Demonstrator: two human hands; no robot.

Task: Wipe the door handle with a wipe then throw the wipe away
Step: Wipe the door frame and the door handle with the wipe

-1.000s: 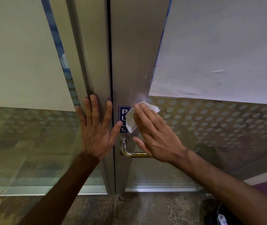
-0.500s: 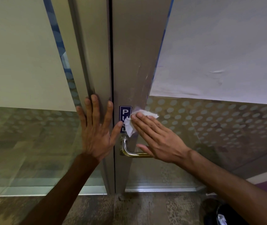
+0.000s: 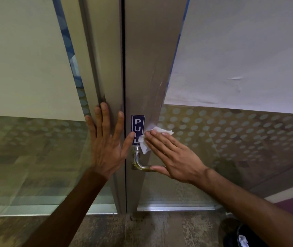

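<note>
A brass-coloured lever door handle sticks out of the metal door frame, just below a blue PULL sign. My right hand lies flat on the frame above the handle and presses a white wipe against the metal; its thumb touches the lever. The wipe shows above and left of my fingertips. My left hand rests flat with spread fingers on the neighbouring frame to the left, holding nothing.
Glass panels with frosted dots flank the frames, and white paper covers the right one. A dark bin with something white inside sits on the floor at the bottom right. The floor below is mottled brown.
My right hand has slid the wipe down the frame, from beside the sign's top to just above the handle's base. The left hand has stayed in place.
</note>
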